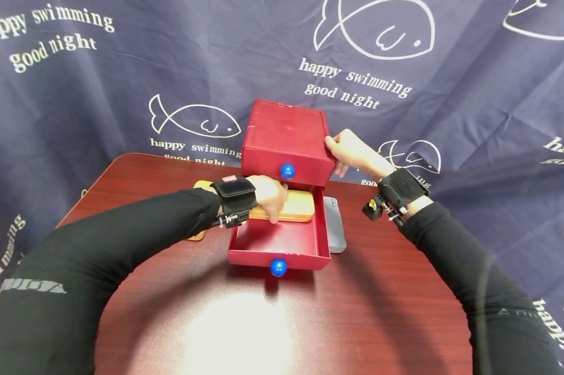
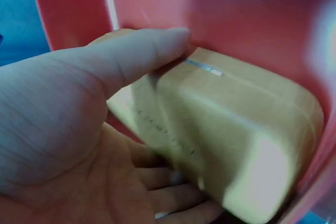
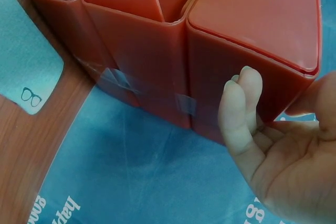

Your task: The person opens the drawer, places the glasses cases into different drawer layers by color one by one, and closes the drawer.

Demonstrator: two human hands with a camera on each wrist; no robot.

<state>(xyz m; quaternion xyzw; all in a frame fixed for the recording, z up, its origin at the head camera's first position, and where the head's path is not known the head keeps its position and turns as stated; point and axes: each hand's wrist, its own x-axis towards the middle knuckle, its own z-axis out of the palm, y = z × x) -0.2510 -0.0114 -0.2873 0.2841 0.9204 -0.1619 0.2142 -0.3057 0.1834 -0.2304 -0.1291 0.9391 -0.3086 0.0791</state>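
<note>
Gripping yellow case [image 2: 226, 145] left hand [image 2: 68, 145]; right hand [image 3: 283, 150] grips red box [image 3: 157, 51] rear corner, wrist-only

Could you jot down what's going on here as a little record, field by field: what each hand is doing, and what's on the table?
Left hand: grips a yellow case, thumb on top, fingers underneath, over the open lower drawer
Right hand: holds the right rear corner of the red drawer box
Drawers: lower one pulled out; upper one closed; each has a blue knob
Beside the box: a grey pouch on the right, printed with a small glasses symbol
Surface: dark red wooden table
Backdrop: navy cloth with white fish drawings and words
</note>
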